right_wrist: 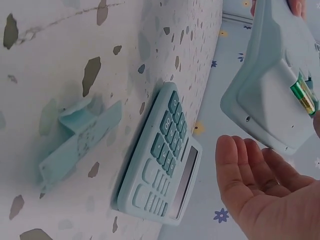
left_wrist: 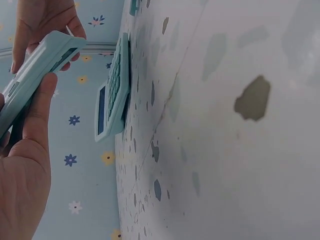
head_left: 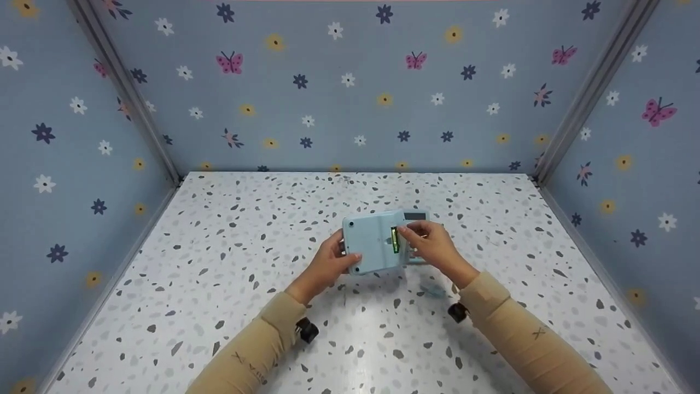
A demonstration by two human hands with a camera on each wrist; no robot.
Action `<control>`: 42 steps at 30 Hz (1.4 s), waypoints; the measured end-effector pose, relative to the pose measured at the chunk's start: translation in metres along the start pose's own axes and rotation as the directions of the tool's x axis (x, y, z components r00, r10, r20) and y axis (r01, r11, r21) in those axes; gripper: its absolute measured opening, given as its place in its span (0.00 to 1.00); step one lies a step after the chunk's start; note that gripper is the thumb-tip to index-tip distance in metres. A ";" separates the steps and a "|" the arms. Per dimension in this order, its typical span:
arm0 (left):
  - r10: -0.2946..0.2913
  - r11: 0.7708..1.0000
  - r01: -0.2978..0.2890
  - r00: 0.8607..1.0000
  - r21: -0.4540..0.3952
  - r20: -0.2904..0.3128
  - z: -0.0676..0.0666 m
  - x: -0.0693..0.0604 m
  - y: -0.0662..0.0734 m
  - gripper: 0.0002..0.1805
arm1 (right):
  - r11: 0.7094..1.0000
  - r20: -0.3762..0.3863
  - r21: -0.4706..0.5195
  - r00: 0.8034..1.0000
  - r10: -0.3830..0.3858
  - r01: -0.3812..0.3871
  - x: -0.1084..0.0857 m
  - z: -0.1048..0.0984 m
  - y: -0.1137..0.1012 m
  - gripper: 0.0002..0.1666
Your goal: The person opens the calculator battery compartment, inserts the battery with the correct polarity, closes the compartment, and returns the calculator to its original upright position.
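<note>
My left hand (head_left: 328,256) grips a light blue calculator (head_left: 367,241) by its left end, thumb on the back and fingers beneath. The calculator is tilted above the table, back side up, with its battery compartment uncovered. In that slot sits a green-and-gold battery (right_wrist: 303,95). My right hand (head_left: 435,246) is at the calculator's other end; its thumb touches beside the battery, and its loosely bent fingers (right_wrist: 227,165) extend past the casing edge. A small light blue battery cover (right_wrist: 80,140) lies on the table below the right wrist.
A second light blue calculator (right_wrist: 162,165) lies keys up on the speckled white table (head_left: 246,219), behind the held one and partly hidden by it in the head view. Blue flowered panels (head_left: 350,98) enclose the back and both sides.
</note>
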State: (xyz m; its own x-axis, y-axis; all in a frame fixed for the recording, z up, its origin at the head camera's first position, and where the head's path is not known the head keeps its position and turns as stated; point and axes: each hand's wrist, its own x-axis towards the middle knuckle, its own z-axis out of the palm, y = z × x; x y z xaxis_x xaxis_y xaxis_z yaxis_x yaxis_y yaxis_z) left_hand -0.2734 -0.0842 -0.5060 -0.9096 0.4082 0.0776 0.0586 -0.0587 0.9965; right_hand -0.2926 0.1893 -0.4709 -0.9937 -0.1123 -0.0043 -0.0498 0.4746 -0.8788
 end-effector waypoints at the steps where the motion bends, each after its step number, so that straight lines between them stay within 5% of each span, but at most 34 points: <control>1: -0.002 1.000 0.002 1.000 -0.001 -0.002 0.000 0.000 0.000 0.38 | 1.000 -0.001 -0.006 1.000 -0.003 0.003 0.000 -0.001 0.001 0.28; 14: -0.031 0.999 0.031 0.999 -0.007 -0.023 -0.004 0.001 0.000 0.38 | 0.995 -0.006 -0.094 0.999 -0.043 0.042 -0.009 -0.011 0.010 0.29; 28: -0.044 0.999 0.043 0.999 -0.014 -0.031 -0.008 0.001 -0.004 0.38 | 0.986 0.038 -0.155 0.997 0.062 -0.055 -0.014 -0.015 0.015 0.31; 42: -0.044 0.999 0.044 0.999 -0.006 -0.026 -0.010 0.000 -0.002 0.39 | 0.962 0.093 -0.269 0.993 0.077 -0.050 -0.019 -0.019 0.025 0.29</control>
State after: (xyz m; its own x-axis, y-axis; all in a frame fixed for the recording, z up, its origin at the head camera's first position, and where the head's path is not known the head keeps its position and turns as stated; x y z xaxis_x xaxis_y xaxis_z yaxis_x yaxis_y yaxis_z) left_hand -0.2780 -0.0930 -0.5087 -0.9216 0.3868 0.0326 0.0158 -0.0464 0.9988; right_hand -0.2768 0.2205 -0.4838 -0.9809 -0.1557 -0.1165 -0.0254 0.6966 -0.7170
